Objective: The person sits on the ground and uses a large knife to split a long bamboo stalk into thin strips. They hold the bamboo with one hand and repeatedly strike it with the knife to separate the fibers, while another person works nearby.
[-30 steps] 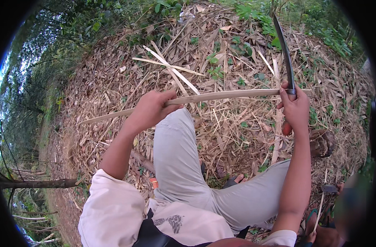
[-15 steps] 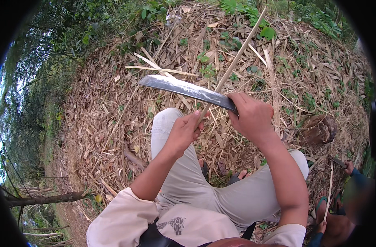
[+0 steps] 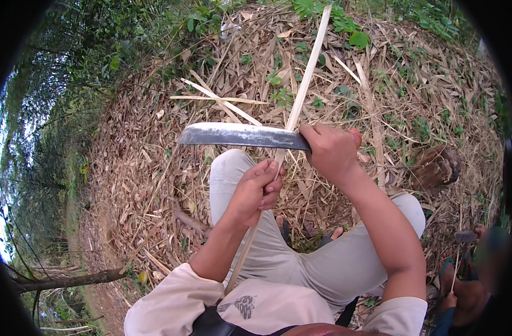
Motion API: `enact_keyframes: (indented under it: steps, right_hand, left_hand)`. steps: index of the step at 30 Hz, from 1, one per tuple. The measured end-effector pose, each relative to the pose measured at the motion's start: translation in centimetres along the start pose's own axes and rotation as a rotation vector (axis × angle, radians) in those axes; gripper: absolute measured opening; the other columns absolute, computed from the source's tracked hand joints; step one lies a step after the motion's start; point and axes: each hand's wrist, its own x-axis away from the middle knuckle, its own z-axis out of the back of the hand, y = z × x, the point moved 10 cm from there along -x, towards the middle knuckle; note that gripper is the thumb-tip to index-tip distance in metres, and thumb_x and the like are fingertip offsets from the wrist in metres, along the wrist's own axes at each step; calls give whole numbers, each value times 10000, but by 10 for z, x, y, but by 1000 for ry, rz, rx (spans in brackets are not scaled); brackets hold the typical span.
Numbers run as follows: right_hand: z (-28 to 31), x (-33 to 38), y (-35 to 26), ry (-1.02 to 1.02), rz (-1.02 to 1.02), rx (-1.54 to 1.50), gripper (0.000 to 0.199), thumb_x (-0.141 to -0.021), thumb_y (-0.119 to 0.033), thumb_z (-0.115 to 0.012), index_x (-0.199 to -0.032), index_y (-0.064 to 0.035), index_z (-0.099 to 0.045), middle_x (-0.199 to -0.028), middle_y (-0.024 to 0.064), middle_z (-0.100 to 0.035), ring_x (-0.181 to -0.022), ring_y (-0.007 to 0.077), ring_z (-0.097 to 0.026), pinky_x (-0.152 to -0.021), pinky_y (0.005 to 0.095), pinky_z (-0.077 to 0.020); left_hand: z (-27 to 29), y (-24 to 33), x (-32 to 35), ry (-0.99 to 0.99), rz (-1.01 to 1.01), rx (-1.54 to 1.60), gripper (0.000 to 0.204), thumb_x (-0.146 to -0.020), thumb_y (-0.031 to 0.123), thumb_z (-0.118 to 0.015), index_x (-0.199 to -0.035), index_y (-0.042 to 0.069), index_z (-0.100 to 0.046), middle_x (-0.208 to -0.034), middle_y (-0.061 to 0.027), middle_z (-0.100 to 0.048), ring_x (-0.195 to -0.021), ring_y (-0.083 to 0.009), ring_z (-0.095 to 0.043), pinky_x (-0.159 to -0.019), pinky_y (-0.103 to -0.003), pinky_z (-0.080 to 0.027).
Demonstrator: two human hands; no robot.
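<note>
A long pale strip of split bamboo runs from above my lap out over the leafy ground, its near end against my shirt. My left hand is closed round it above my left knee. In my right hand is a machete, its wide dark blade with a whitish edge pointing left. An orange-red handle end shows beyond my fist. The blade lies across the strip just past my left fingers; whether it cuts in, I cannot tell.
Loose bamboo strips lie on the dry leaves ahead. At the right stands a cut stump. Lower right, another person's hand holds a thin strip beside a blade. A bare branch juts in at the left.
The strip has swung more upright and slid toward me, its near end now reaching my shirt. The machete has turned level and moved slightly left. The other person's blade has shifted lower.
</note>
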Motion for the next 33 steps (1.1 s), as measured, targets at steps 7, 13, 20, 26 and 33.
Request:
enact_keyframes:
  steps: [7, 13, 20, 26, 33]
  right_hand:
    - [22, -16, 19, 141, 77, 185, 75, -793, -75, -629, -845, -125, -610, -682, 66, -594, -576, 238, -652, -506, 366, -500]
    - [57, -18, 149, 123, -428, 305, 69, -839, -151, -661, -891, -116, -631, -730, 110, -644, -649, 336, -671, -590, 474, -523]
    - [64, 9, 201, 100, -567, 449, 93, -874, -177, -608, -925, -111, -650, -821, 157, -696, -740, 401, -688, -671, 516, -542]
    - [57, 21, 242, -14, -727, 363, 158, -868, -175, -610, -972, -75, -675, -796, 201, -697, -781, 403, -700, -727, 518, -554]
    - [28, -18, 144, -118, -351, 357, 121, -863, -180, -628, -895, -63, -628, -798, 154, -691, -759, 389, -678, -701, 520, -532]
  left_hand:
    - [-13, 8, 8, -13, -38, -40, 206, -1080, 283, -456, -1010, 97, -510, -653, 61, -377, -432, -16, -250, -377, -196, -188]
    - [-8, -10, 29, -67, 48, 21, 198, -1079, 265, -458, -1011, 84, -502, -648, 57, -377, -425, -21, -245, -375, -201, -190]
    - [-13, -19, 32, -77, 115, -27, 196, -1081, 261, -451, -1000, 87, -488, -637, 48, -371, -425, -28, -256, -371, -206, -198]
    - [4, -38, 47, -24, 166, -27, 208, -1080, 269, -454, -983, 88, -492, -642, 47, -370, -422, -33, -257, -370, -210, -206]
    - [13, -38, 43, -31, 122, 22, 208, -1081, 270, -446, -993, 88, -493, -647, 46, -379, -421, -32, -255, -373, -209, -209]
